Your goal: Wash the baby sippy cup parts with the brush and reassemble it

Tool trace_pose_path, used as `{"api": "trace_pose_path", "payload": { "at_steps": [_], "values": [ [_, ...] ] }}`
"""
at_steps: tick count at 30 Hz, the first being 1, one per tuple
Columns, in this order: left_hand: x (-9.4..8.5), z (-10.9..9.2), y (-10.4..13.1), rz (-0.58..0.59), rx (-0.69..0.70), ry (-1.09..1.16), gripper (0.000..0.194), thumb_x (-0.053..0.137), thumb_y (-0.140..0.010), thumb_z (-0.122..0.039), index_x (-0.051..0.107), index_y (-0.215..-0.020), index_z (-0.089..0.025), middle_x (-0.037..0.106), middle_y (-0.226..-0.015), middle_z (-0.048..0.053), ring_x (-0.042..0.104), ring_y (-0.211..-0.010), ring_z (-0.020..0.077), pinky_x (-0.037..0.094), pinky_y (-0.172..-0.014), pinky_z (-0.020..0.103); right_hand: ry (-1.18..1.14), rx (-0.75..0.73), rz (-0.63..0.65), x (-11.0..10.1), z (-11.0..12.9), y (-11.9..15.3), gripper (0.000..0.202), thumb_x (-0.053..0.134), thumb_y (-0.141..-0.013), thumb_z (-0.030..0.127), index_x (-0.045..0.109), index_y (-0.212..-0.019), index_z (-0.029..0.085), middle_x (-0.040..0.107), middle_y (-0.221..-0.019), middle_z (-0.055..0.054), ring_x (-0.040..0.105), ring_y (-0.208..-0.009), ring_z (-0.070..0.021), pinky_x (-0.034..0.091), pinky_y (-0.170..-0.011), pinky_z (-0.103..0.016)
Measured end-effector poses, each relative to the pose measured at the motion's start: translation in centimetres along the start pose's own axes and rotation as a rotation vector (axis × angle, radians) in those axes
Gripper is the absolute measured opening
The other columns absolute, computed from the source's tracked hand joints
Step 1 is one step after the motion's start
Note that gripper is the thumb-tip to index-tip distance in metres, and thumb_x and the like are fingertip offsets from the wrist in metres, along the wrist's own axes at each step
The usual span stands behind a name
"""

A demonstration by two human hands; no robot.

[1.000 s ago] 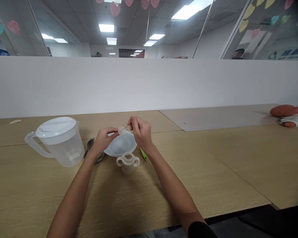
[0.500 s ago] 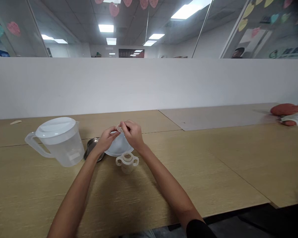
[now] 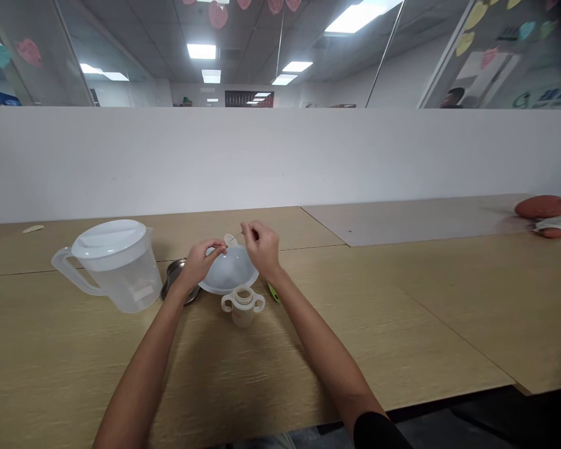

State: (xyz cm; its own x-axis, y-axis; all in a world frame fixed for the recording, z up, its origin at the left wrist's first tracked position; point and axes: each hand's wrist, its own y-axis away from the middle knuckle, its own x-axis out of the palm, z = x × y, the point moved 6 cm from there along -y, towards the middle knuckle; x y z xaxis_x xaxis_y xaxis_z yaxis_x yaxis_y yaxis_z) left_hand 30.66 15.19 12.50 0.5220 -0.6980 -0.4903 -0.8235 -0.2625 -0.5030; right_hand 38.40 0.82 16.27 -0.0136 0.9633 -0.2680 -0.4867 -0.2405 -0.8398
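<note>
Over the white bowl, my left hand is pinched closed at the lower end of a thin dark strand. My right hand is closed on the strand's upper end, up and to the right. Whether the strand is stiff or soft cannot be told. Just behind the fingers, at the bowl's far rim, shows a small translucent rounded piece; whether it belongs to the bowl is unclear. In front of the bowl an uncapped baby bottle with two side handles stands upright.
A lidded clear plastic pitcher stands at the left. Beside it, partly behind my left forearm, lies a curved metal tray. A green-handled thing pokes out by my right forearm. A reddish-brown object lies far right.
My right hand has moved right and slightly up, away from my left. The small ring that was between the fingers no longer shows there; a thin dark strand now spans the gap.
</note>
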Motion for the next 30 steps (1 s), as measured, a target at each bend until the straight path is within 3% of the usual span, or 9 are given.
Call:
{"api": "trace_pose_path", "payload": {
  "at_steps": [6, 12, 16, 19, 22, 25, 30],
  "values": [
    [0.1, -0.3, -0.2, -0.016, 0.066, -0.031, 0.03, 0.052, -0.085, -0.044, 0.068, -0.089, -0.018, 0.071, -0.087, 0.003, 0.063, -0.087, 0.0176, 0.045, -0.084, 0.028, -0.066, 0.058, -0.207, -5.2, 0.3, -1.5, 0.037, 0.045, -0.09, 0.04, 0.049, -0.06, 0.018, 0.046, -0.057, 0.002, 0.039, -0.053, -0.0094, 0.031, -0.054, -0.024],
    [-0.4, -1.7, -0.1, -0.051, 0.097, -0.07, 0.027, 0.054, -0.084, -0.042, 0.07, -0.088, -0.02, 0.071, -0.094, 0.003, 0.063, -0.091, 0.0176, 0.046, -0.083, 0.028, -0.099, 0.092, -0.369, -8.8, 0.4, -2.1, 0.039, 0.048, -0.088, 0.046, 0.051, -0.062, 0.018, 0.049, -0.059, 0.002, 0.041, -0.053, -0.009, 0.033, -0.053, -0.024],
    [-1.7, -1.4, 0.0, -0.096, 0.076, -0.208, 0.023, 0.055, -0.084, -0.037, 0.07, -0.088, -0.02, 0.072, -0.095, 0.002, 0.064, -0.09, 0.0173, 0.045, -0.083, 0.028, -0.092, 0.086, -0.517, -11.7, -0.2, -2.4, 0.043, 0.039, -0.091, 0.05, 0.052, -0.065, 0.019, 0.05, -0.062, 0.001, 0.045, -0.056, -0.01, 0.035, -0.053, -0.024],
    [-1.8, -0.4, -0.1, -0.053, 0.066, -0.417, 0.02, 0.055, -0.085, -0.033, 0.07, -0.089, -0.021, 0.072, -0.095, 0.003, 0.063, -0.09, 0.0189, 0.044, -0.084, 0.031, -0.061, 0.1, -0.554, -12.8, -1.6, -2.8, 0.045, 0.034, -0.092, 0.051, 0.055, -0.068, 0.019, 0.051, -0.063, 0.0, 0.047, -0.056, -0.0106, 0.036, -0.053, -0.025],
    [-0.5, 0.7, -0.1, 0.05, 0.075, -0.724, 0.018, 0.055, -0.084, -0.027, 0.072, -0.088, -0.021, 0.072, -0.093, 0.005, 0.062, -0.092, 0.0224, 0.04, -0.09, 0.037, 0.016, 0.127, -0.427, -10.9, -3.1, -3.1, 0.043, 0.042, -0.089, 0.05, 0.057, -0.066, 0.018, 0.055, -0.061, 0.0, 0.048, -0.057, -0.011, 0.036, -0.055, -0.025],
    [1.3, 2.0, 0.1, 0.146, 0.065, -0.946, 0.019, 0.055, -0.082, -0.02, 0.073, -0.087, -0.021, 0.071, -0.087, 0.009, 0.061, -0.092, 0.0252, 0.039, -0.09, 0.04, 0.139, 0.16, -0.154, -6.5, -4.3, -2.9, 0.039, 0.047, -0.087, 0.044, 0.061, -0.064, 0.016, 0.059, -0.06, -0.001, 0.05, -0.057, -0.0117, 0.036, -0.058, -0.025],
    [2.9, 4.2, 0.5, 0.239, -0.047, -0.917, 0.024, 0.053, -0.08, -0.015, 0.074, -0.089, -0.02, 0.07, -0.091, 0.013, 0.062, -0.091, 0.0247, 0.044, -0.083, 0.034, 0.317, 0.195, 0.143, -0.8, -5.1, -1.5, 0.032, 0.049, -0.089, 0.035, 0.07, -0.071, 0.017, 0.068, -0.074, -0.005, 0.057, -0.066, -0.0131, 0.036, -0.063, -0.023]
  ]
}}
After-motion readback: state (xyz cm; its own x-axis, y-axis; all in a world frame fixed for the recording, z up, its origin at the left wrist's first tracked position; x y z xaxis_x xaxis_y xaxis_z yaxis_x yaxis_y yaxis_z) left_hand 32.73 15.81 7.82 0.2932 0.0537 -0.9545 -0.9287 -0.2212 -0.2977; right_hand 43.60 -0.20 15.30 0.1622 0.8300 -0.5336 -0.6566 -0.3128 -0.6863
